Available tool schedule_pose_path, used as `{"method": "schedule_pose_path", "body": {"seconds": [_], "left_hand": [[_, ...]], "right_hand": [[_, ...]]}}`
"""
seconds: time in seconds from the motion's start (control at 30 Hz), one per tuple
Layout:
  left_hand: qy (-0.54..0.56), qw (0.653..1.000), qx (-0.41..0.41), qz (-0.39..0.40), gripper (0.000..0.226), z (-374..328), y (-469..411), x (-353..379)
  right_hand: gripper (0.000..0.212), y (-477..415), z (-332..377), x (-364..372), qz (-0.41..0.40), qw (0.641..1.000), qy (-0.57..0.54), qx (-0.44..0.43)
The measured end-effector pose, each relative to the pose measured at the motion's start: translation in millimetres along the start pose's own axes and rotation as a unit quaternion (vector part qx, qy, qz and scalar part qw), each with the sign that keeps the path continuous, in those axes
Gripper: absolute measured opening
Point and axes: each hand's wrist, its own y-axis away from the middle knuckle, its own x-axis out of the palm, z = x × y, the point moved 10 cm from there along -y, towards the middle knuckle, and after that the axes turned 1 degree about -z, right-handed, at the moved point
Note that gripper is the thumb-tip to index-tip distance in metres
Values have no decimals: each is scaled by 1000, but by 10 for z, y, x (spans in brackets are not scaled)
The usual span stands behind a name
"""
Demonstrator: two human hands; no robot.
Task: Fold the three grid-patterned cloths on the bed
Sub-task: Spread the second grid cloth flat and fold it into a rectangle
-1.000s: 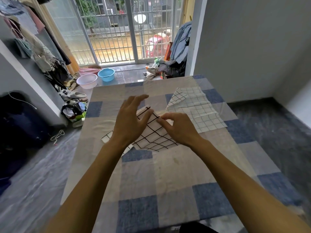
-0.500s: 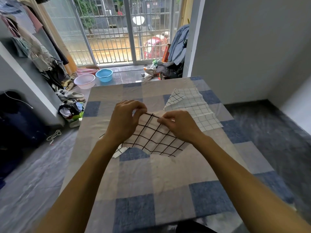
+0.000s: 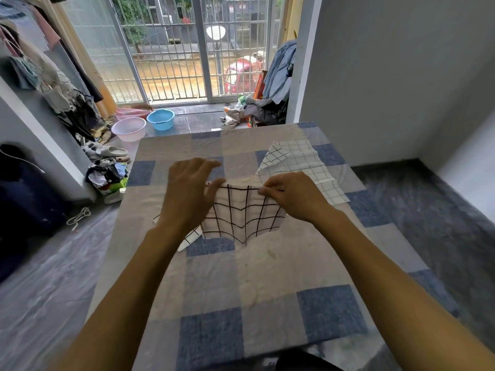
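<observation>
Spreading bold-grid cloth (image 3: 243, 212) wider, left hand (image 3: 187, 194) and right hand (image 3: 292, 196) fingers pinching its edge

1. The large-grid cloth (image 3: 243, 212), which lay on the bed (image 3: 267, 277) a second ago, is now lifted. Its top edge is pulled taut between both hands, and its lower part sags into a crease.
2. The left hand (image 3: 187, 194), earlier spread flat on it, now holds its left corner by the thumb.
3. The right hand (image 3: 292, 196) has drawn rightward, pinching the edge.
</observation>
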Motion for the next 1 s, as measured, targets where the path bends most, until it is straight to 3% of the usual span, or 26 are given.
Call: {"method": "schedule_pose_path", "body": {"seconds": [0.13,0.3,0.57,0.7,0.83,1.0], "left_hand": [[1,994,68,82,29,-402,34,395],[89,994,43,43,10,-345,23,397],[151,987,-31,41,9,-41,6,303],[169,982,-57,56,11,-5,51,357],[203,978,-42,35,20,-192,-13,300],[231,973,-17,-4,13,-402,-126,189]], "right_hand": [[23,-41,218,-7,16,998,43,-33],[22,-24,226,-89,11,999,31,-42],[9,17,-158,-209,-30,995,-90,19],[17,19,-112,-208,-57,990,-130,18],[18,-20,74,-196,-66,991,-112,-8],[25,-54,275,-158,-55,995,-73,-42]]}}
